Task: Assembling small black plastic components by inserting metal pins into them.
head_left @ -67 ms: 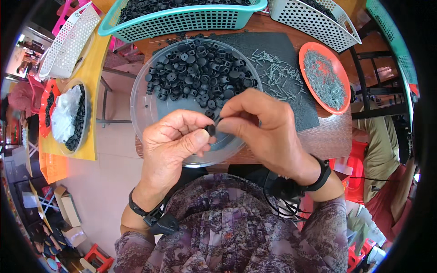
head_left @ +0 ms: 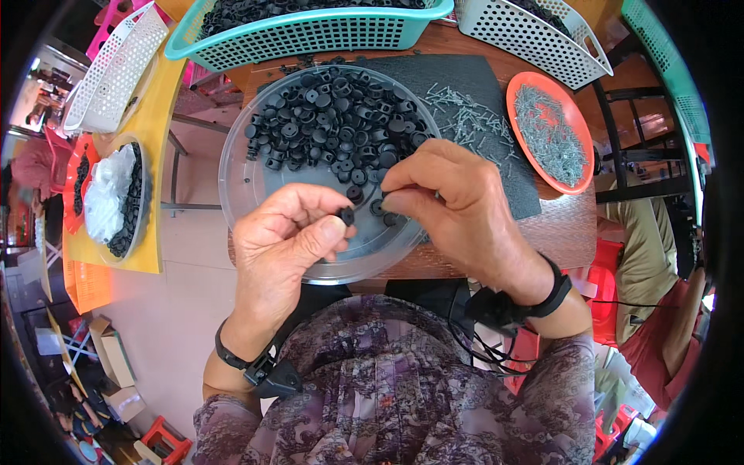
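Over the near part of a round clear plastic tub (head_left: 232, 194), my left hand (head_left: 279, 236) pinches a small round black plastic part (head_left: 346, 216) between thumb and forefinger. A little to its right, my right hand (head_left: 457, 213) is closed in a pinch, thumb against forefinger, apart from the part. Whatever sits between those fingertips, if anything, is too small to make out. A heap of similar black plastic parts (head_left: 325, 116) fills the far side of the tub, with a few loose ones lying beneath my right fingertips.
Thin metal pins (head_left: 473, 116) lie scattered on a dark mat (head_left: 519, 186) right of the tub. An orange-red plate (head_left: 587, 147) of pins stands beyond. A teal basket (head_left: 310, 43) and a white basket (head_left: 527, 46) line the back. A yellow table (head_left: 151, 194) stands left.
My hands have drawn apart: the left has shifted slightly left with the black part, and the right fingertips have moved away from it to the right.
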Available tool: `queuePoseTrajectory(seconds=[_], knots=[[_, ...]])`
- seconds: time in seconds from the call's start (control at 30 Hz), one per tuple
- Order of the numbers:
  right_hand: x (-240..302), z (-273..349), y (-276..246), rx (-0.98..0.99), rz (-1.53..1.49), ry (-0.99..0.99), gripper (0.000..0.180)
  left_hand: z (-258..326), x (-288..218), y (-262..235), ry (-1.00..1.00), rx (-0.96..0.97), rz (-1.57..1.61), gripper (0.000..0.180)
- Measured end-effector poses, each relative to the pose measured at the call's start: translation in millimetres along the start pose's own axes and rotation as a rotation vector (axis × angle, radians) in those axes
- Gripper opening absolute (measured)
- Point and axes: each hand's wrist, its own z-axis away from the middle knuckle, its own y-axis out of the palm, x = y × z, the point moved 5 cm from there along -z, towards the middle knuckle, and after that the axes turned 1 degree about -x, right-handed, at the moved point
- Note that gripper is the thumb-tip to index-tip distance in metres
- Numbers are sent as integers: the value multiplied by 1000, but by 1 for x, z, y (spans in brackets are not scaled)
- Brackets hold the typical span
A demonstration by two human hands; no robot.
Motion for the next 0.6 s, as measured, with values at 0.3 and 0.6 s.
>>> queuePoseTrajectory(seconds=[0.3, 0.6], knots=[[-1, -2, 25, 309, 639, -297, 6, 4, 6, -5, 65, -59, -11, 21], [9, -1, 44, 629, 840, -393, 13, 5, 6, -7, 53, 1, -5, 17]])
